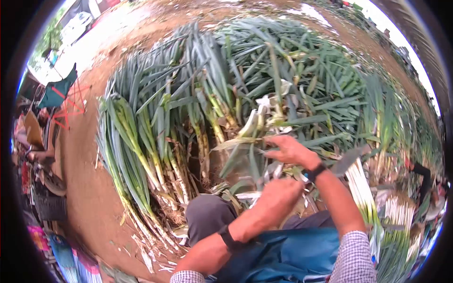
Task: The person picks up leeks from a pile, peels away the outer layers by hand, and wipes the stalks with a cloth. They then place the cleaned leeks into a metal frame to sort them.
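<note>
My right hand is over the middle of the leek pile, fingers and thumb apart. A pale, dry leaf lies level with its fingertips; whether they touch is unclear. Lower and nearer my lap, my left hand is closed, its fingers mostly hidden behind its back; what it grips cannot be made out. Trimmed white leek stems lie just beyond my right hand. Untrimmed leeks with brown roots lean in bundles to the left. Loose green leaves cover the heap behind.
A bundle of white-stemmed leeks lies right of my right forearm, with more cleaned leeks beyond. A dark sleeve of another person shows at far right. At left are a folding chair and a basket. Blue cloth covers my lap.
</note>
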Demonstrator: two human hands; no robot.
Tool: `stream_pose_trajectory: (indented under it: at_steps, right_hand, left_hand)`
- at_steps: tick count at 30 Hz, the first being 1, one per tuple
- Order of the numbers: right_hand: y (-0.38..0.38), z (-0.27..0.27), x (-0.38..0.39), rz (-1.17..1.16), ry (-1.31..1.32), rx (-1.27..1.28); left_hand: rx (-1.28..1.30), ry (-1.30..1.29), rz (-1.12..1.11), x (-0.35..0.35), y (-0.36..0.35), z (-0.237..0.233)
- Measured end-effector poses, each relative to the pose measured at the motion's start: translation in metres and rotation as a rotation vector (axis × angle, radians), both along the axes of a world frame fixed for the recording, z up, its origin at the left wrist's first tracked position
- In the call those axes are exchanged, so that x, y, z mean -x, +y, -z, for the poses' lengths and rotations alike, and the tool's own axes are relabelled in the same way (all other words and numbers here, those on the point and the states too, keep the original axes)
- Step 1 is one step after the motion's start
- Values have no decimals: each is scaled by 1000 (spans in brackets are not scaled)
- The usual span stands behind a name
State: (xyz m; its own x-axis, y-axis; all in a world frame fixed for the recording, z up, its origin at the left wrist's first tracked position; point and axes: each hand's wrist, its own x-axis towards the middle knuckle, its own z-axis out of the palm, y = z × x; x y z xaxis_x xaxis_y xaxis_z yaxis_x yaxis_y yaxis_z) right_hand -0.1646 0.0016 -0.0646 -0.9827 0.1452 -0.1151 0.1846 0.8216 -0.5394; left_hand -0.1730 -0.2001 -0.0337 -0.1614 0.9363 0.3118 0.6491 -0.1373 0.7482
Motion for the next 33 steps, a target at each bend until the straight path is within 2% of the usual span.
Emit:
stream_pose_trajectory:
  at_steps: [1,2,4,7,9,10,11,12,13,14,18,20,22,24,26,27,30,32,33]
  right_hand:
    - [-1,26,35,-5,15,-40]
    - [3,61,71,-52,153,-19]
    - [1,109,134,-22,190,-34]
    - [-26,165,188,-4,-4,-89]
    - [-49,209,168,-89,-212,-117]
    - [-59,221,137,-134,-71,-212]
    - [-60,242,109,-251,-83,-220]
    - [-65,243,79,-315,-100,-313]
    - [-62,242,42,-327,161,-319]
    - [-59,232,16,-379,-1,-284]
    - [-8,238,-44,-474,-38,-423]
    - [42,262,-60,-436,-145,-708]
    - [92,263,-63,-310,-567,-840]
    - [137,249,-76,-158,-564,-900]
    - [166,231,-78,-40,-621,-852]
    - [167,212,-67,-50,-757,-844]
    - [146,188,-19,-15,-746,-495]
    - [86,155,21,-15,-317,-147]
    - [62,161,44,4,-257,30]
  left_hand:
    - [-43,-46,-31,2,-3,-7]
    - [-72,-90,-22,9,-6,-12]
    - [5,-84,-69,23,-11,-18]
    - [71,-43,-159,37,-9,-12]
    - [116,-55,-153,41,-6,-8]
    - [130,-64,-146,40,-4,-6]
    - [152,-47,-129,40,-2,-5]
    - [158,-46,-113,42,-1,-6]
    - [164,-47,-99,43,-1,-10]
    - [171,-50,-84,42,-1,-11]
    - [168,-24,-60,29,1,-10]
    - [143,-14,-65,26,0,-11]
    - [125,-2,-87,23,-4,-9]
    - [113,2,-121,19,-9,-6]
    - [247,8,-27,21,-13,-7]
    - [311,15,24,23,-14,-8]
    - [302,22,16,27,-12,-10]
    - [278,24,21,28,-10,-10]
    - [268,30,21,29,-9,-10]
